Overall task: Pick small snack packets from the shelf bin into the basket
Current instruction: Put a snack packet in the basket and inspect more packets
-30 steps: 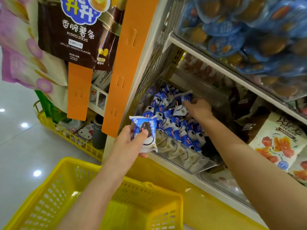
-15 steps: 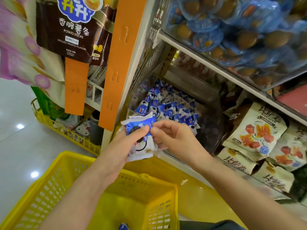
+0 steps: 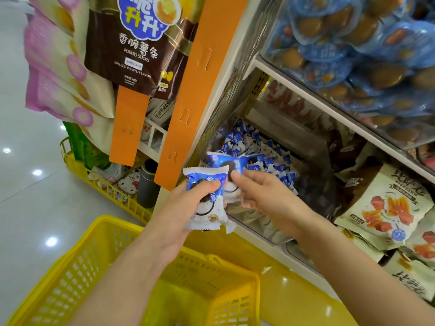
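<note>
Both hands are above the basket [image 3: 77, 278]: left hand [image 3: 174, 222] grips the lower packet [image 3: 209, 212], right hand [image 3: 266, 196] pinches the upper packet [image 3: 226, 161]. I'd lower them well in before releasing.

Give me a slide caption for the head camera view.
Left hand grips one snack packet, right hand pinches a second packet at the shelf bin, yellow basket below.
</note>
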The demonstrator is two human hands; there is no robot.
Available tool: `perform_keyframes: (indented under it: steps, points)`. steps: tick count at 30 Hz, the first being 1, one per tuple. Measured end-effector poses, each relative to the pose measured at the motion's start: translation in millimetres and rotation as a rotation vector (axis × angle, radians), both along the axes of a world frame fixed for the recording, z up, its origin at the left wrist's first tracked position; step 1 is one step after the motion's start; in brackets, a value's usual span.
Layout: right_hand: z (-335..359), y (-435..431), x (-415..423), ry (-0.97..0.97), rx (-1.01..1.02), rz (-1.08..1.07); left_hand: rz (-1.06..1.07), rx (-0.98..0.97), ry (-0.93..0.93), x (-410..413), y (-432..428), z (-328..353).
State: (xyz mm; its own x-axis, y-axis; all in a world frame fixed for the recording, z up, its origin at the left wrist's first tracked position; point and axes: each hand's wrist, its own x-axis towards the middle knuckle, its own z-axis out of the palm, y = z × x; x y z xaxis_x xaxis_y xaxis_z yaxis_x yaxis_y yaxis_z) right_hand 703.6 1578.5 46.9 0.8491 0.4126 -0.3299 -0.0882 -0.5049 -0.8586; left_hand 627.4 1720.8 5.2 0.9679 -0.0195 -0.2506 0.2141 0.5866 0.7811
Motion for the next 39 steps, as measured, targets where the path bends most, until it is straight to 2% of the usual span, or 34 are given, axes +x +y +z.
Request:
perform_keyframes:
  steps: [3,7,9,13,19,25,28,32,39]
  points:
    - [5.7,0.2,22.4,-0.036,0.003,-0.200,0.078,-0.040,0.054,3.7,5.2,-2.9]
    - [9.5,-2.3,76.2,-0.303,-0.054,-0.515,0.100,-0.056,0.096,7.7,5.7,-5.7]
    - [4.4,-2.8,101.7,-0.371,-0.119,-0.593,0.089,-0.048,0.090,8.7,4.6,-7.2]
    - [-14.7,-3.6,132.1,-0.477,-0.408,-0.483,0.072,-0.098,0.132,12.5,5.0,-8.6]
    - [-31.2,-6.2,138.6,-0.541,-0.575,-0.303,0.066,-0.118,0.155,14.1,9.1,-10.4]
    - [-15.8,-9.6,142.0,-0.476,-0.758,-0.105,0.069,-0.111,0.171,16.1,8.9,-14.0]
    - [-6.6,-9.1,144.7,-0.391,-0.797,-0.070,0.070,-0.106,0.178,16.5,7.4,-14.3]
    - [-2.6,-15.1,144.8,-0.429,-0.791,-0.037,0.060,-0.073,0.173,17.8,8.4,-16.1]
    - [-10.0,-6.5,158.6,-0.342,-0.870,-0.029,0.065,-0.064,0.186,19.9,5.9,-18.2]
